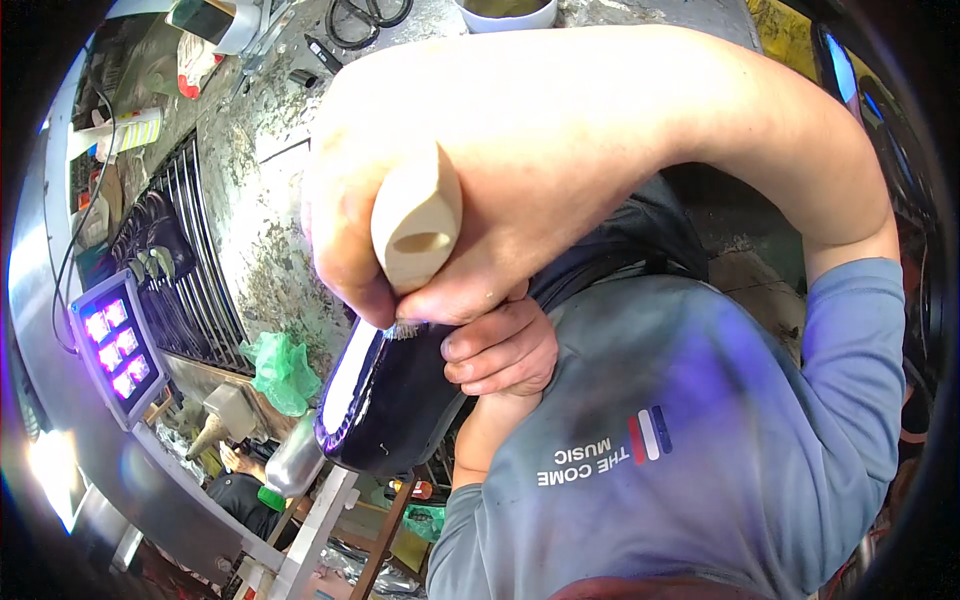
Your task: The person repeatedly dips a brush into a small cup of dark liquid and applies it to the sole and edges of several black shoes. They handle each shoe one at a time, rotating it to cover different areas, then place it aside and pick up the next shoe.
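My right hand (370, 200) is closed round a brush with a pale wooden handle (418, 220). The short grey bristles (405, 330) press on the upper part of a dark, glossy shoe (400, 410). A bright white band (350, 385) runs along the shoe's left side, beside a stitched-looking edge. My left hand (508, 348) has its fingers curled at the shoe's right side and grips it close to my body. Part of the shoe is hidden behind both hands.
A lamp with glowing purple lights (118, 348) stands at left. Near it are dark rods (195, 230), a green plastic bag (282, 372) and a green-capped bottle (297, 460). A white bowl (508, 18) sits at the far edge; another person's hand (240, 462) shows lower left.
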A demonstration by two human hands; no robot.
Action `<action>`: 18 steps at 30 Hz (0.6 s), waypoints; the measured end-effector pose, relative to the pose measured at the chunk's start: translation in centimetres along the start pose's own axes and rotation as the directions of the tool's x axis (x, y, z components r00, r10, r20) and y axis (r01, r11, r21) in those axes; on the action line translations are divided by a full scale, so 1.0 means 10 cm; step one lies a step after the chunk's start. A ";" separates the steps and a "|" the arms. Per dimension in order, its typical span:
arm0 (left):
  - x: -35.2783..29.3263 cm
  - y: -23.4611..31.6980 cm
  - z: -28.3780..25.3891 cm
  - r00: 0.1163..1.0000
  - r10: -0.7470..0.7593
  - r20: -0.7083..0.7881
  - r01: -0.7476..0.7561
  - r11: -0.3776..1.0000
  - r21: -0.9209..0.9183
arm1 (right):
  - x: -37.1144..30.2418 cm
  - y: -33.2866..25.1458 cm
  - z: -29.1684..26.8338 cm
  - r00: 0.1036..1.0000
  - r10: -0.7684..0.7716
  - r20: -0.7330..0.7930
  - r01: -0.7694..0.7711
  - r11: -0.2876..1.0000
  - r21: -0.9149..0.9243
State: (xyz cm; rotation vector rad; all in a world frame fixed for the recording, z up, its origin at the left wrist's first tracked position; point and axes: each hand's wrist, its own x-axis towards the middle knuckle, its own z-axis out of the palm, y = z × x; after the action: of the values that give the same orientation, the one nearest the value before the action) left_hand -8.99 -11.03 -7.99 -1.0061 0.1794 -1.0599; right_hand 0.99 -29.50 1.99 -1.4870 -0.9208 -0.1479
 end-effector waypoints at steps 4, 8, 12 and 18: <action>0.01 -0.01 -0.02 0.998 -0.032 0.051 0.033 0.999 -0.012 | 0.04 0.04 -0.14 0.997 -0.016 0.073 0.019 0.999 -0.050; 0.01 0.03 -0.03 0.993 -0.096 0.074 0.098 0.995 -0.019 | 0.05 -0.03 -0.28 0.989 -0.008 0.148 0.021 0.996 -0.087; 0.01 0.02 -0.02 0.993 -0.089 0.076 0.089 0.996 0.002 | 0.07 -0.08 -0.35 0.981 -0.026 0.190 0.046 0.994 -0.102; -0.06 0.00 0.06 0.999 -0.022 0.042 0.021 1.000 0.005 | 0.04 -0.16 -0.51 0.974 -0.034 0.223 0.066 0.988 -0.138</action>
State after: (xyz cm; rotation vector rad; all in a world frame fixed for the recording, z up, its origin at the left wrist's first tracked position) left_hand -8.94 -10.15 -7.85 -1.0278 0.1320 -1.0573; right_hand 2.46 -34.09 4.35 -1.6380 -1.1464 -0.0890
